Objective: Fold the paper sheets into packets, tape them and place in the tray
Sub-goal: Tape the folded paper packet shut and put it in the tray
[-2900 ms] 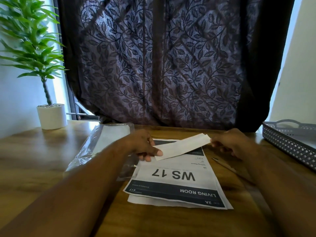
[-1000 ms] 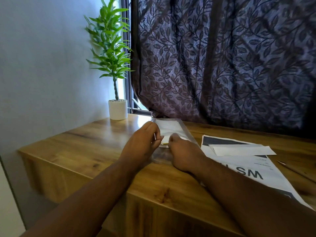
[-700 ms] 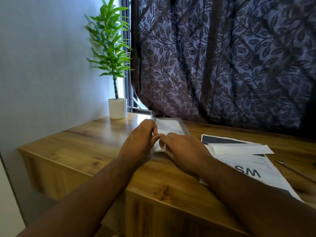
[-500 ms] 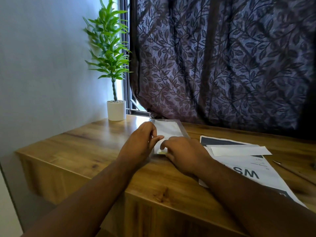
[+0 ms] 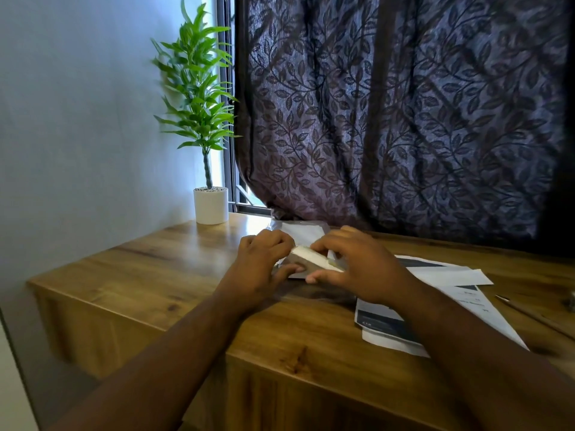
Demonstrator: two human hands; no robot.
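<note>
A clear plastic sleeve (image 5: 306, 231) with white paper inside lies on the wooden table (image 5: 174, 275) near the curtain. My left hand (image 5: 264, 265) and my right hand (image 5: 354, 269) both grip its near end, which is raised off the table and shows a white edge (image 5: 314, 258) between my fingers. A folded white paper packet (image 5: 451, 275) rests on top of printed sheets (image 5: 389, 328) to the right of my right forearm. The tray is out of view.
A potted green plant (image 5: 210, 205) stands at the table's far left corner by the wall. A dark leaf-patterned curtain (image 5: 389, 119) hangs behind the table. A pencil (image 5: 529, 315) lies at the right. The table's left and near edges are close to my arms.
The folded packet was put down on the printed sheets and both hands moved left to the plastic sleeve. In the last half second its near end has come up off the table.
</note>
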